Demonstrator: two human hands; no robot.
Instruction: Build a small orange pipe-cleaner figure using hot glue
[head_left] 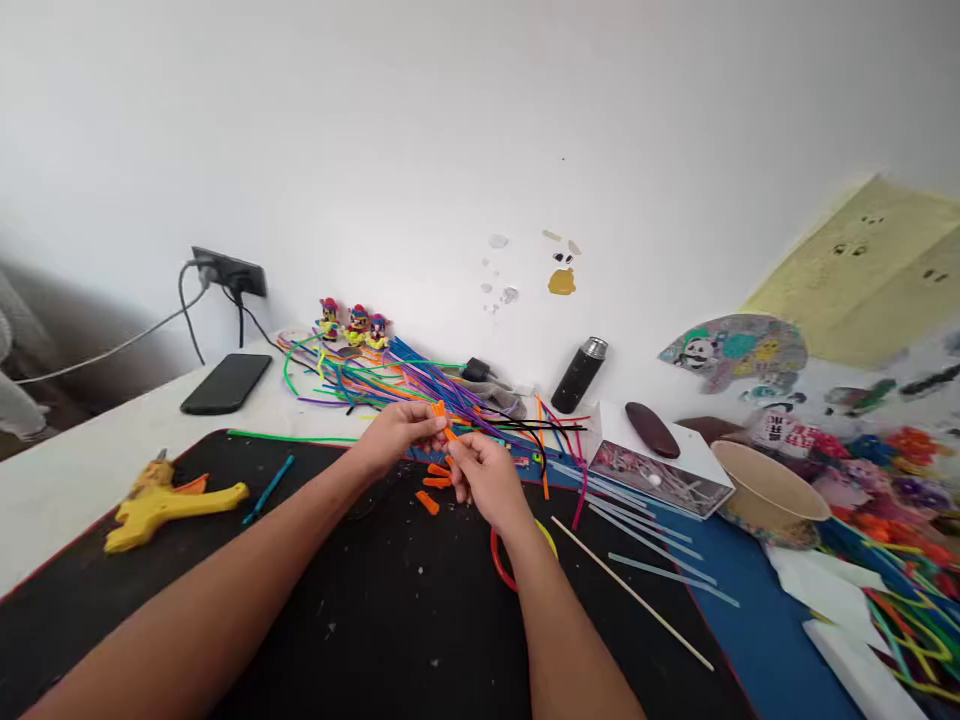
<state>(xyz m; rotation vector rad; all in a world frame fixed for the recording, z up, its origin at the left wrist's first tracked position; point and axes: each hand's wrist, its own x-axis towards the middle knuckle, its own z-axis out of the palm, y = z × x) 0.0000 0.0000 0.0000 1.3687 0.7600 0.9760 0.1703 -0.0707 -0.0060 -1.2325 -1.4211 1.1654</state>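
My left hand (397, 432) and my right hand (484, 478) meet over the far part of a black mat (375, 610). Both pinch a short orange pipe-cleaner piece (444, 420) between their fingertips. Several more short orange pieces (431, 485) lie on the mat just below the hands. A heap of long coloured pipe cleaners (390, 380) is spread right behind the hands. A red and yellow ring (504, 560) lies beside my right wrist.
A yellow glue gun (169, 500) lies at the mat's left, a black phone (226, 383) behind it near a wall socket (229, 270). Small figurines (352, 322), a black flask (579, 375), a white box (660, 460), a paper bowl (765, 495) and a wooden stick (630, 592) stand to the right.
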